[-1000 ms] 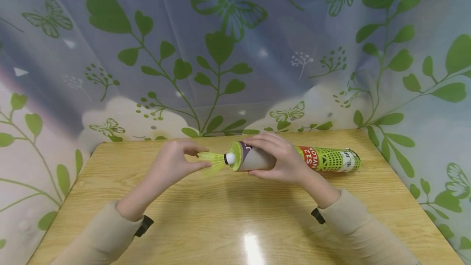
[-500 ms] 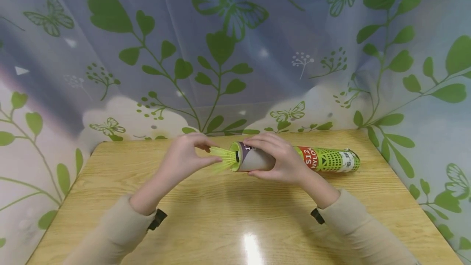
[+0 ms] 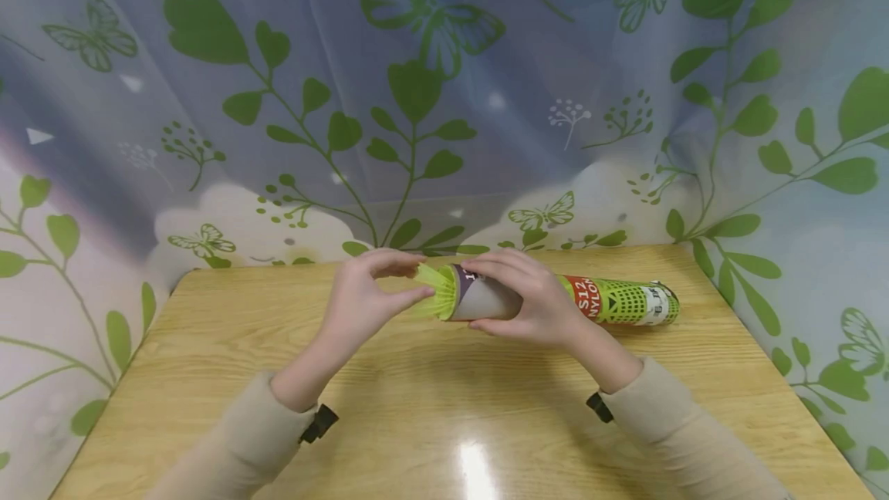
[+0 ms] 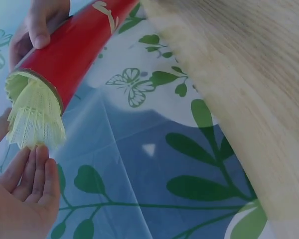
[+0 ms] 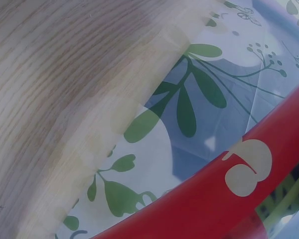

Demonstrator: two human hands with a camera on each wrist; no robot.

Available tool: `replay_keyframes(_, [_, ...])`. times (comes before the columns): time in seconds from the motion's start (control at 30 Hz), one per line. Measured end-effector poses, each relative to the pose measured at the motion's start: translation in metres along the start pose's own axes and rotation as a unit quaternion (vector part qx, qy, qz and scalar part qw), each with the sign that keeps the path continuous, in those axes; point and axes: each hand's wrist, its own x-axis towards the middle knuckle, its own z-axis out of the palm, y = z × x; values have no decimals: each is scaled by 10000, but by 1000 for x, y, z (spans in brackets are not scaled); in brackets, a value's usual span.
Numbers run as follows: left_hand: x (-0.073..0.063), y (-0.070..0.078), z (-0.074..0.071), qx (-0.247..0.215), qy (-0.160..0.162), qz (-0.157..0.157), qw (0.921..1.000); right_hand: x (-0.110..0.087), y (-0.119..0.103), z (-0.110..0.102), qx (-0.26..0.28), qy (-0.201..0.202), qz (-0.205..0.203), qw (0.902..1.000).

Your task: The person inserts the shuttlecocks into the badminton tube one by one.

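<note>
In the head view my left hand (image 3: pixel 368 299) pinches the skirt of a yellow nylon shuttlecock (image 3: pixel 434 289) between thumb and fingers. The cork end of the shuttlecock is hidden inside the open left end of a shuttlecock tube (image 3: pixel 621 301), and the skirt sticks out. My right hand (image 3: pixel 528 299) grips the tube near that mouth, fingers over the top and thumb below. The left wrist view shows the tube's red side (image 4: pixel 72 55) and the flared skirt (image 4: pixel 36 117) at its mouth, with fingertips right at the skirt's edge.
The wooden table (image 3: pixel 417 407) lies beneath both hands. A curtain (image 3: pixel 312 137) printed with leaves and butterflies hangs along the table's back edge and sides. In the right wrist view the red tube side (image 5: pixel 204 199) crosses the lower right corner.
My left hand has moved right, pushing the shuttlecock into the tube; its white cork and black band have gone out of sight inside. The right hand and tube have stayed nearly still.
</note>
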Motion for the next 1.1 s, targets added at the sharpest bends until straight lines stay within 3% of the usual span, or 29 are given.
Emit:
replay_keyframes(0.37, [-6, -7, 7, -1241, 549, -91, 9907, -1, 2, -1, -18, 86, 3, 10000])
replay_keyframes(0.63, [-10, -6, 12, -866, 956, 272, 9913, -1, 1, -1, -86, 58, 68, 9999])
replay_keyframes(0.8, [-11, -7, 13, -631, 1032, 367, 9920, -1, 1, -1, -63, 43, 79, 9999])
replay_keyframes(0.97, [-10, -8, 14, -852, 806, 67, 9931, 0, 3, 0, -47, 46, 0, 10000])
replay_keyframes(1.1, [-9, -7, 17, -1043, 578, -448, 9919, -1, 3, 0, -40, 34, -6, 10000])
